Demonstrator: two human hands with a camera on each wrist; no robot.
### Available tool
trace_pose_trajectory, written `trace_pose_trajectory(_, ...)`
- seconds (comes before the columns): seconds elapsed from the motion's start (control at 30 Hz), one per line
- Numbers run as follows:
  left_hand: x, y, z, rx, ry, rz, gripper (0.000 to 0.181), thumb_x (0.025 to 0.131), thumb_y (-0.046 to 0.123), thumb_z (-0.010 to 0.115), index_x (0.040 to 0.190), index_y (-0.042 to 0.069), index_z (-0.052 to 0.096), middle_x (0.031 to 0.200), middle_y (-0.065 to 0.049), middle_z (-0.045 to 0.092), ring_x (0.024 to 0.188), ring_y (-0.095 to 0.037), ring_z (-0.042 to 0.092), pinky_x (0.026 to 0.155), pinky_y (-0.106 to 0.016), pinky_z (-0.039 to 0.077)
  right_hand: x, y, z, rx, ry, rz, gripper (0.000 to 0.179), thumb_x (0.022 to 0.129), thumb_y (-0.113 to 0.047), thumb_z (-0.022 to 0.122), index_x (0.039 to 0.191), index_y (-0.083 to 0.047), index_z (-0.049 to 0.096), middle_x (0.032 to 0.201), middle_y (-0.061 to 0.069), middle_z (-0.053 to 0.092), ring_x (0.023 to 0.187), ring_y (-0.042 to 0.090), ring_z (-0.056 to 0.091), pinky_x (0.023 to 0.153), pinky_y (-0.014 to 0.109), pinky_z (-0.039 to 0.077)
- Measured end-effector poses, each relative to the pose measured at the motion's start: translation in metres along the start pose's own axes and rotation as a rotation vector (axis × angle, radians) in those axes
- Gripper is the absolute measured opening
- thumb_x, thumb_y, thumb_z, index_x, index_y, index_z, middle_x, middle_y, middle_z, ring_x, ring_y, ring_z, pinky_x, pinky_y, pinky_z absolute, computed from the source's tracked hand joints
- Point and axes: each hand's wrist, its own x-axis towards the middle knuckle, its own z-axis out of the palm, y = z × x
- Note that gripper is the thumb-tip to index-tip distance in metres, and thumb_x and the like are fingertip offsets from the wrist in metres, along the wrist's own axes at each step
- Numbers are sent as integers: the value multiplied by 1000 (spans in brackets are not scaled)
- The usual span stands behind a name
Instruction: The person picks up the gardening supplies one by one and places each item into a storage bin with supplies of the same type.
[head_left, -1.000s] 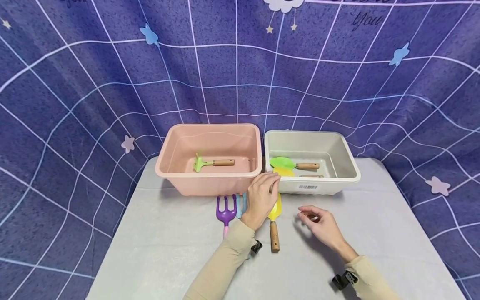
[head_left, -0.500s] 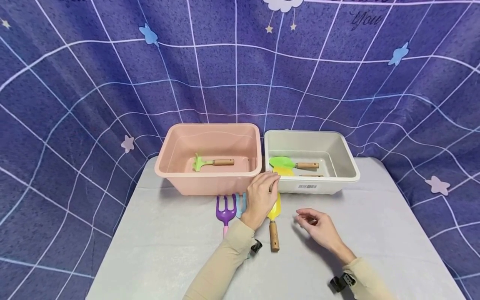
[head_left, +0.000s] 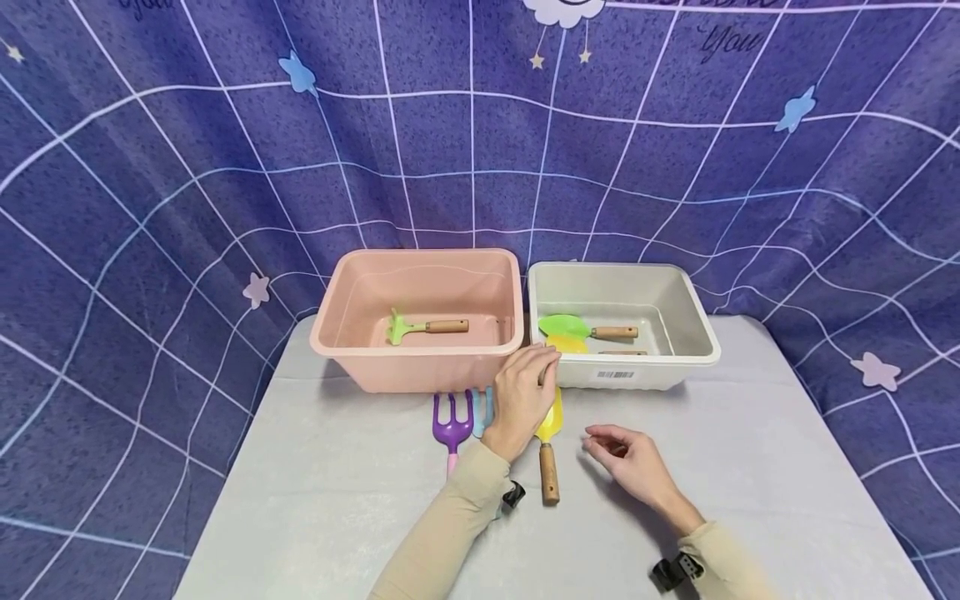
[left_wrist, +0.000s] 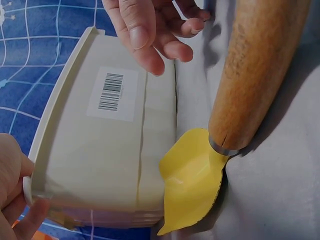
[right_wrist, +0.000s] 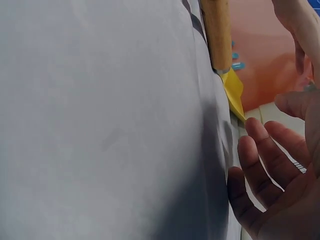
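Note:
At the near left corner of the white plastic bin (head_left: 660,375), my left hand (head_left: 522,404) holds the rim, its fingers and thumb on either side of it in the left wrist view. Partly beneath that hand lies a yellow trowel (head_left: 550,475), its wooden handle pointing toward me. My right hand (head_left: 628,462) hovers over the table to the right of the trowel, fingers loosely bent and holding nothing. Inside the white bin are a green trowel (head_left: 566,326) and a yellow-bladed tool (head_left: 567,343), mostly hidden by the front wall.
Left of the white bin stands a pink bin (head_left: 420,373) containing a small green rake (head_left: 399,327) with a wooden handle. In front lie a purple fork (head_left: 452,430) and a blue tool (head_left: 480,423), both partly covered by my left arm. A patterned purple curtain (head_left: 472,133) hangs behind.
My right hand has drifted a little left and toward me, closer to the yellow trowel. The left hand stays at the bin's corner.

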Motion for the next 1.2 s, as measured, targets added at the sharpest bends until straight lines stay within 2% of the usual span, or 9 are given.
trace_pose_trajectory(0.33,-1,-1,0,-12,12,0,14,99,15,74,108,16,85,115,1,82,116,-17,75,105,-30,59,-6,-2,10,28,1,8,25,93,-15,82,115,-5,80,92,3,81,73,3,66,68,19,55)
trace_pose_trajectory(0.53,-1,-2,0,-5,8,0,14,99,16,74,108,16,85,116,2,82,117,-16,75,106,-30,59,-9,-3,17,-1,24,12,24,92,-13,83,114,-5,80,88,-1,80,70,2,65,65,19,54)
trace_pose_trajectory(0.7,-1,-2,1,-3,7,5,14,99,17,74,108,17,85,115,3,82,117,-16,75,106,-30,59,-11,-7,22,0,41,38,25,91,-13,83,115,-5,80,89,-1,80,73,2,66,67,18,55)
trace_pose_trajectory(0.93,-1,-2,1,-9,13,1,14,99,16,73,107,16,85,115,2,82,116,-16,75,105,-30,59,-13,-12,29,10,48,25,24,90,-12,84,113,-5,80,92,0,81,75,1,67,69,18,56)
trace_pose_trajectory(1.2,0,-1,1,-21,25,12,13,98,16,75,107,15,85,114,1,83,115,-18,75,104,-32,60,-14,-13,35,-2,55,48,25,88,-14,86,112,-9,81,93,-3,81,78,1,70,73,19,58)
